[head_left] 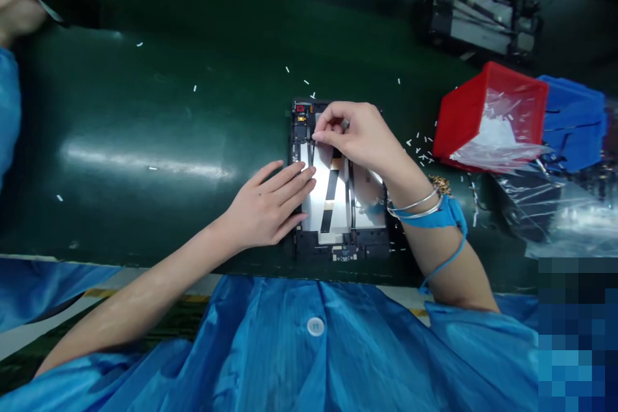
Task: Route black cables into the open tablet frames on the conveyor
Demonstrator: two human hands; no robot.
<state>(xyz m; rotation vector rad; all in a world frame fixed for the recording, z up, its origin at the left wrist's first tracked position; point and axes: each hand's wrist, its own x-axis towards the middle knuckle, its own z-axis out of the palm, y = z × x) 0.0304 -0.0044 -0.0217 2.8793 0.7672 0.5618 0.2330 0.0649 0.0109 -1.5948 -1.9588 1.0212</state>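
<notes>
An opened tablet-like device point(313, 206) lies on the green bench in front of me, showing silver battery panels, black flat ribbon cables point(331, 196) and a small circuit board point(344, 253) along its near edge. My left hand point(268, 206) rests flat with fingers spread, its fingertips over the device's left side. Over the upper part of the device, my right hand point(360, 135) has thumb and index finger pinched at a thin black cable point(313, 153) near the upper left corner. The right hand and forearm cover part of the device's upper right.
To the right stand a red bin point(461, 119) holding clear plastic and white pieces, and a blue bin point(577, 122). Plastic bags point(570, 206) lie before them. Another opened device point(483, 19) sits at the back right. White scraps dot the bench. Another person's arm point(19, 9) shows far left.
</notes>
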